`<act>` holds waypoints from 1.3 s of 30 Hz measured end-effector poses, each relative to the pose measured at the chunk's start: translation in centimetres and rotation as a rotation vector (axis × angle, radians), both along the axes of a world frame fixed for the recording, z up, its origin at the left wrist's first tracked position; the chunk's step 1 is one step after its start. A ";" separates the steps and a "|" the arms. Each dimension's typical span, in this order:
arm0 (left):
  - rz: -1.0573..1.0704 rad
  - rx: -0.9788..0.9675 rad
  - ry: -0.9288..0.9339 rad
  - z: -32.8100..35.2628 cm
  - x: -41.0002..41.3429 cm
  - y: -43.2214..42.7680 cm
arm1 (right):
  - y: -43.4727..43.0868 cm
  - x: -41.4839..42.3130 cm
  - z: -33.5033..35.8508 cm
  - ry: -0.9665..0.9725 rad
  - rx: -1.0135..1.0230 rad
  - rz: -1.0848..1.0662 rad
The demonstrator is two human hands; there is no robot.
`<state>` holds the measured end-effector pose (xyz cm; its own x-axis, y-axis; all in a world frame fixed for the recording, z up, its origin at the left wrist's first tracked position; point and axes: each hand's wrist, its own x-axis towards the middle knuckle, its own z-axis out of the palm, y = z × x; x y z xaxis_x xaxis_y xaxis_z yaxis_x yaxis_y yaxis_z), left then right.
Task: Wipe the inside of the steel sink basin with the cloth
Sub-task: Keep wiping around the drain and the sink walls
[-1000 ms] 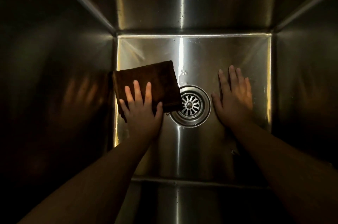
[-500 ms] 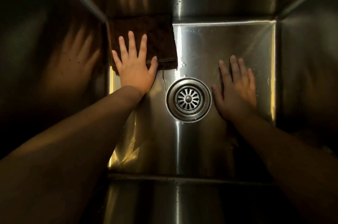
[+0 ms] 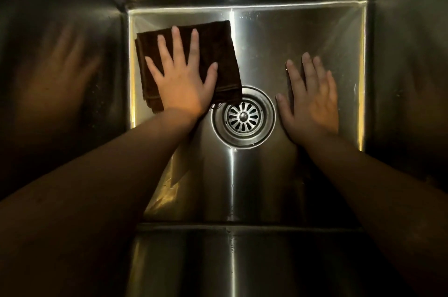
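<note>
The cloth (image 3: pixel 218 42) lies on the basin floor (image 3: pixel 291 29), 10 o'clock of the drain (image 3: pixel 243 117). Your left grip (image 3: pixel 180 83) presses it, fingers spread flat; your right grip (image 3: pixel 312 100) rests flat, empty. Overlap strokes evenly.

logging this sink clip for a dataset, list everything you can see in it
sink basin: 1, steel, fills the view, floor and walls
drain strainer: 1, steel, centre of the floor
cloth: 1, dark brown, folded flat on the floor left of and beyond the drain, near corner at the drain's rim
left hand: 1, bare, pressed flat on the cloth, fingers spread
right hand: 1, bare, flat on the bare floor right of the drain, holds nothing
</note>
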<state>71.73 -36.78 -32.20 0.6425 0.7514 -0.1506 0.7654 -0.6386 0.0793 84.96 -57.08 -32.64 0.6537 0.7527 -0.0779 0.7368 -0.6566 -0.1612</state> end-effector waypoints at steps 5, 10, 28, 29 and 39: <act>-0.046 0.043 0.033 -0.3 1.3 0.4 | 0.0 0.0 -0.4 0.003 0.014 0.002; -0.073 0.061 0.023 -0.2 3.7 -0.9 | 0.0 0.1 -0.4 0.002 0.036 -0.006; -0.184 -0.005 0.045 -0.3 0.8 -4.4 | -0.1 0.2 -0.3 0.006 0.020 -0.004; -0.180 -0.004 0.046 -0.3 0.9 -4.4 | -0.2 0.2 -0.3 0.012 0.030 -0.008; -0.104 -0.036 0.008 0.1 8.4 -5.8 | -0.4 0.3 -0.1 0.117 0.189 -0.043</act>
